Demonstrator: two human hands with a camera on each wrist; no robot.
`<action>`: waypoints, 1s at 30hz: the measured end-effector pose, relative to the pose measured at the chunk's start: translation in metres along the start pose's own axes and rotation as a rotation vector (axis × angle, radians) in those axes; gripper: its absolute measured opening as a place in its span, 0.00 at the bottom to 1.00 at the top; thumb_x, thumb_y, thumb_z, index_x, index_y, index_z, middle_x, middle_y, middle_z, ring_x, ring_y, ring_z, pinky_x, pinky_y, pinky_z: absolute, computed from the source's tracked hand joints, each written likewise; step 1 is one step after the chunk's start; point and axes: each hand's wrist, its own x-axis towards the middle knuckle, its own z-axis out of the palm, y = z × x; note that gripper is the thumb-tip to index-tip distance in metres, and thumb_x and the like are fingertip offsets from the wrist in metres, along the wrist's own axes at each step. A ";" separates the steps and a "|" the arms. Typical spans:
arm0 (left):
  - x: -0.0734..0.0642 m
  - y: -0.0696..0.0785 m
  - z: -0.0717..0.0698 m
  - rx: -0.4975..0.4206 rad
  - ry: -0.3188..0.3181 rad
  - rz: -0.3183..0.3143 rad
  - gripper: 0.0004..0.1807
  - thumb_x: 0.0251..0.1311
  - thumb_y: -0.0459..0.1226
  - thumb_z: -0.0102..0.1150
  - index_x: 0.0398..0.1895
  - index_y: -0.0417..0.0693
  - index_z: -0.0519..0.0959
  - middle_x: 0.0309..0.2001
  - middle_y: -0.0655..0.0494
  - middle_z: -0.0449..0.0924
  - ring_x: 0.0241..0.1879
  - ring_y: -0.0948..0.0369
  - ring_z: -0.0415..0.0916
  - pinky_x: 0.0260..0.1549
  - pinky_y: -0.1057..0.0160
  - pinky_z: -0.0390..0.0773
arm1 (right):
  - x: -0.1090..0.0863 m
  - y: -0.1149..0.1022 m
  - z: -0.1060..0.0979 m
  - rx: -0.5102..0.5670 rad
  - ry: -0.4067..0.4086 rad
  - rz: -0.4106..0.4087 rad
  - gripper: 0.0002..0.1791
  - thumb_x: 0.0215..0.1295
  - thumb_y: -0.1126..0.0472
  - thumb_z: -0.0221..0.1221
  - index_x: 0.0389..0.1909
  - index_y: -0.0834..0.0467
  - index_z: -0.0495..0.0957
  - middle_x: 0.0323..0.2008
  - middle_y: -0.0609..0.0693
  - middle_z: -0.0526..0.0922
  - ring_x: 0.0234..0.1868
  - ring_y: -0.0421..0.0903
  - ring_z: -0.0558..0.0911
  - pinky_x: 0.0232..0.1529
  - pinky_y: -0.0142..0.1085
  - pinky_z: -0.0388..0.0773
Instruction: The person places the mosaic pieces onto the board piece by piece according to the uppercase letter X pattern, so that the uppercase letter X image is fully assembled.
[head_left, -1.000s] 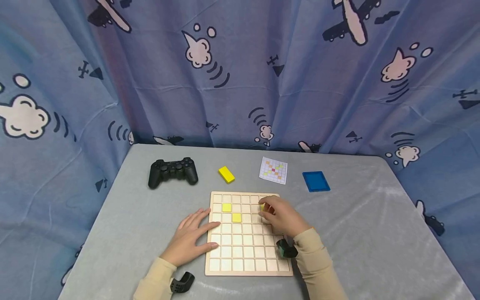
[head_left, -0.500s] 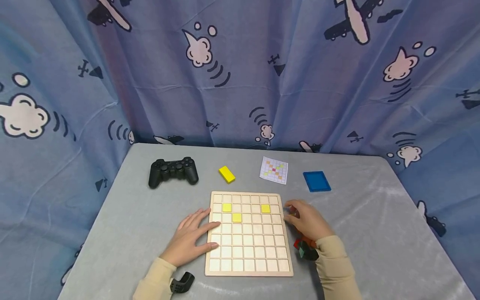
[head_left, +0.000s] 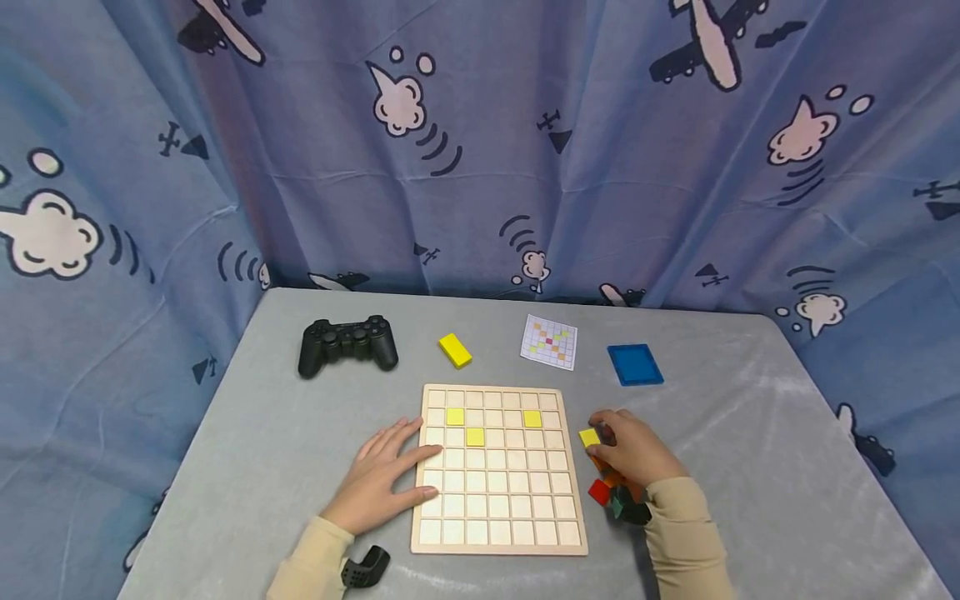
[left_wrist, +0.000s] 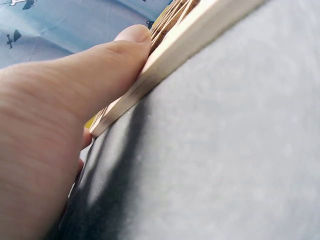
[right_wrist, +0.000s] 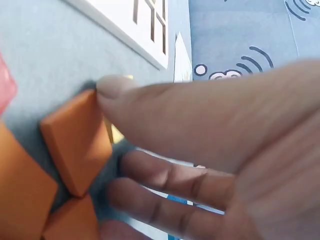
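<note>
My left hand (head_left: 386, 479) rests at the left edge of a wooden grid board (head_left: 480, 550), fingers spread, with thumb and index finger over the rim. In the left wrist view its thumb (left_wrist: 132, 40) lies on the rim. Yellow tiles (head_left: 455, 417) sit in three of the board's cells. To the right of the board, my right hand (head_left: 637, 450) is at a loose yellow tile (head_left: 588, 437), with thumb and index finger bent around it. The right wrist view shows the thumb (right_wrist: 150, 110) overlapping that tile beside an orange tile (right_wrist: 80, 135); I cannot tell whether it is pinched.
More orange tiles (right_wrist: 20, 185) and a red tile (head_left: 599, 492) lie by the right wrist. Along the back are a black game controller (head_left: 348, 343), a yellow block (head_left: 454, 350), a printed colour-grid card (head_left: 549, 342) and a blue square tray (head_left: 635, 365). A patterned curtain (head_left: 480, 167) hangs behind.
My right hand has left the yellow tile at the board's upper right and moved right, off the board, then slightly down to the loose tiles. The left hand stays in place.
</note>
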 end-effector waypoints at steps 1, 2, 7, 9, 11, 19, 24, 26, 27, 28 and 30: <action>0.000 0.000 0.000 -0.001 0.002 0.001 0.32 0.56 0.61 0.58 0.65 0.68 0.71 0.75 0.59 0.50 0.75 0.55 0.44 0.70 0.46 0.45 | 0.000 -0.001 0.001 0.004 -0.003 0.003 0.19 0.57 0.63 0.66 0.49 0.62 0.77 0.36 0.54 0.77 0.35 0.47 0.75 0.39 0.44 0.79; 0.000 0.000 0.000 -0.001 0.002 0.000 0.32 0.56 0.61 0.58 0.65 0.68 0.71 0.75 0.59 0.50 0.75 0.55 0.44 0.70 0.47 0.45 | 0.000 -0.001 0.001 0.008 -0.006 0.003 0.19 0.57 0.63 0.67 0.48 0.62 0.77 0.36 0.54 0.77 0.35 0.47 0.75 0.39 0.44 0.79; 0.000 0.000 0.000 -0.003 0.003 -0.001 0.32 0.56 0.60 0.59 0.65 0.68 0.71 0.75 0.60 0.51 0.75 0.55 0.44 0.70 0.46 0.45 | 0.001 -0.003 0.002 0.012 -0.002 -0.018 0.17 0.55 0.65 0.67 0.46 0.61 0.77 0.35 0.53 0.77 0.35 0.47 0.75 0.39 0.43 0.79; 0.000 0.000 0.000 -0.004 -0.001 -0.003 0.32 0.56 0.61 0.59 0.65 0.68 0.71 0.75 0.60 0.50 0.75 0.55 0.44 0.70 0.46 0.45 | 0.001 -0.004 0.002 0.008 0.001 -0.024 0.16 0.55 0.66 0.67 0.45 0.61 0.78 0.35 0.52 0.77 0.35 0.47 0.76 0.39 0.43 0.79; 0.000 0.000 0.000 -0.001 -0.003 -0.004 0.32 0.56 0.61 0.58 0.65 0.69 0.70 0.75 0.60 0.50 0.75 0.55 0.44 0.70 0.46 0.45 | 0.001 -0.004 0.002 0.003 0.004 -0.028 0.14 0.55 0.67 0.67 0.43 0.60 0.78 0.35 0.52 0.78 0.35 0.46 0.76 0.39 0.42 0.79; 0.000 0.000 0.000 0.000 0.017 0.007 0.32 0.56 0.61 0.59 0.65 0.67 0.71 0.75 0.59 0.52 0.75 0.54 0.45 0.70 0.46 0.46 | 0.002 -0.005 0.005 0.008 0.020 -0.021 0.11 0.54 0.68 0.67 0.35 0.58 0.75 0.30 0.50 0.73 0.30 0.45 0.72 0.33 0.37 0.74; 0.000 0.000 0.001 0.000 0.017 0.006 0.32 0.55 0.61 0.59 0.65 0.68 0.71 0.75 0.59 0.52 0.75 0.54 0.45 0.70 0.46 0.46 | 0.002 -0.006 0.004 0.071 0.034 -0.039 0.08 0.58 0.71 0.64 0.33 0.59 0.75 0.28 0.48 0.75 0.28 0.43 0.72 0.30 0.35 0.73; 0.000 0.000 0.001 0.003 0.012 0.003 0.33 0.55 0.62 0.59 0.65 0.68 0.71 0.75 0.60 0.51 0.75 0.55 0.45 0.70 0.46 0.46 | 0.002 -0.006 0.002 0.077 0.047 -0.066 0.07 0.58 0.71 0.63 0.34 0.59 0.77 0.29 0.49 0.78 0.28 0.43 0.74 0.31 0.37 0.77; 0.000 0.000 0.001 0.006 0.010 0.002 0.33 0.55 0.62 0.58 0.65 0.68 0.71 0.75 0.60 0.51 0.75 0.55 0.45 0.70 0.46 0.46 | 0.002 -0.006 0.001 0.071 0.054 -0.078 0.06 0.59 0.71 0.62 0.35 0.58 0.79 0.31 0.49 0.80 0.29 0.43 0.75 0.33 0.38 0.78; 0.000 0.000 0.001 0.007 0.009 0.001 0.33 0.55 0.62 0.59 0.65 0.68 0.71 0.75 0.59 0.51 0.75 0.55 0.45 0.70 0.46 0.45 | 0.002 -0.006 0.001 0.068 0.059 -0.088 0.07 0.59 0.71 0.62 0.36 0.58 0.80 0.32 0.49 0.82 0.30 0.43 0.76 0.34 0.39 0.80; 0.000 0.001 0.000 0.009 0.010 0.001 0.32 0.55 0.61 0.59 0.65 0.68 0.71 0.75 0.59 0.52 0.75 0.54 0.45 0.70 0.46 0.45 | 0.002 -0.007 -0.001 0.042 0.072 -0.107 0.08 0.59 0.71 0.62 0.38 0.58 0.83 0.36 0.50 0.83 0.33 0.44 0.78 0.39 0.42 0.81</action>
